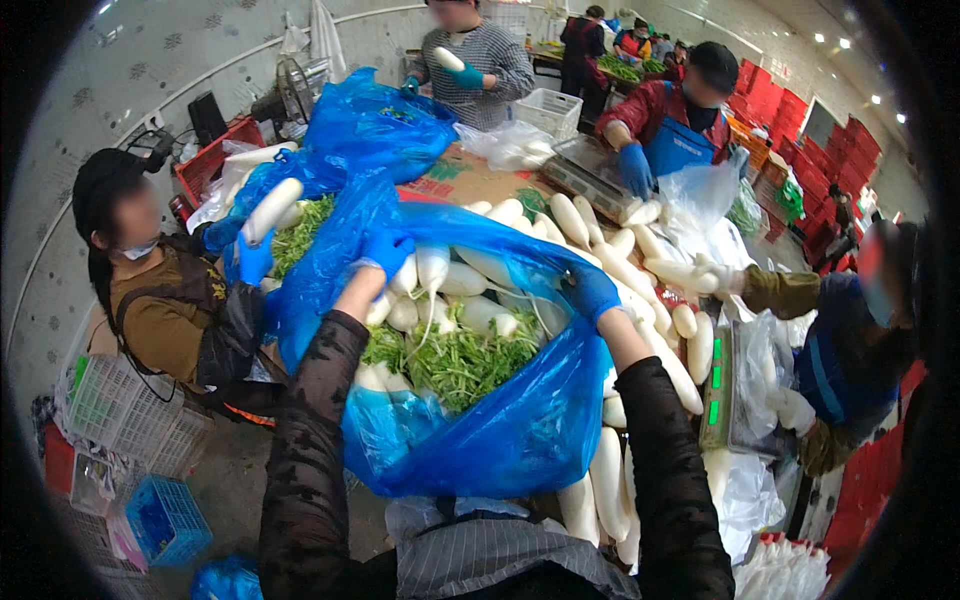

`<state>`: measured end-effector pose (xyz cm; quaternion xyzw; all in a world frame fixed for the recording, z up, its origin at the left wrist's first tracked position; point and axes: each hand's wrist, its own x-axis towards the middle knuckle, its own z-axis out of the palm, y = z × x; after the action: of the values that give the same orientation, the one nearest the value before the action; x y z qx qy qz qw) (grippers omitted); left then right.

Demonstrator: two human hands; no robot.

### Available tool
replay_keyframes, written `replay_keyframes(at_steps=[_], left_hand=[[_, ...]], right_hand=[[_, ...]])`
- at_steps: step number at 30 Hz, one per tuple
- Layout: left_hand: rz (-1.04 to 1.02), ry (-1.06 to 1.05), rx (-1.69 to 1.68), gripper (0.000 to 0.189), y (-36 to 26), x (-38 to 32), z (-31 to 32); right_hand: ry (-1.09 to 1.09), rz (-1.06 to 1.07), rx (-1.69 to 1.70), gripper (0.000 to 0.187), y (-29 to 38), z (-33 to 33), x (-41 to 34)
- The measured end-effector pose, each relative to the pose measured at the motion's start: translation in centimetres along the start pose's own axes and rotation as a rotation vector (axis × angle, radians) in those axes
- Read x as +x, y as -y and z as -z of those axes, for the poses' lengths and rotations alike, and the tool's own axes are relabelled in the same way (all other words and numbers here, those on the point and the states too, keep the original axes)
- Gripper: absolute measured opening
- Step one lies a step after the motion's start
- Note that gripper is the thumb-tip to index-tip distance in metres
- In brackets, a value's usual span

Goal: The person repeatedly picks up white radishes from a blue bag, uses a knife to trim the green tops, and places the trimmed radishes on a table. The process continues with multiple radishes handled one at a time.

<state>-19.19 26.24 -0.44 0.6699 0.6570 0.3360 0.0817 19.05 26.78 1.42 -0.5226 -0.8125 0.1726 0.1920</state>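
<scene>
A large blue plastic bag (517,427) lies open before me, its mouth spread wide. My left hand (386,252), in a blue glove, grips the bag's rim on the left. On the far right of the mouth, my right hand (592,291), gloved too, holds the rim; its fingertips are partly hidden by the plastic. Inside the bag are several white daikon radishes (461,281), some with thin root tails, and cut green leaf stalks (469,367). More loose daikon radishes (626,266) are piled on the table just beyond and right of the bag.
At left, a co-worker's blue-gloved hand (255,259) holds a daikon over another bag. Digital scales (716,390) stand at right, near a co-worker's white-gloved hand (793,411). Another scale (589,176) is at the back. Crates (169,520) sit on the floor at left.
</scene>
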Motion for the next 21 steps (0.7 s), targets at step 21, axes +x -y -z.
replay_keyframes(at_steps=[21], left_hand=[[0.081,0.174,0.438,0.053,-4.9,-6.4,-4.2]], right_hand=[[0.276,0.305,0.582,0.05,11.2,-6.1,-13.6]])
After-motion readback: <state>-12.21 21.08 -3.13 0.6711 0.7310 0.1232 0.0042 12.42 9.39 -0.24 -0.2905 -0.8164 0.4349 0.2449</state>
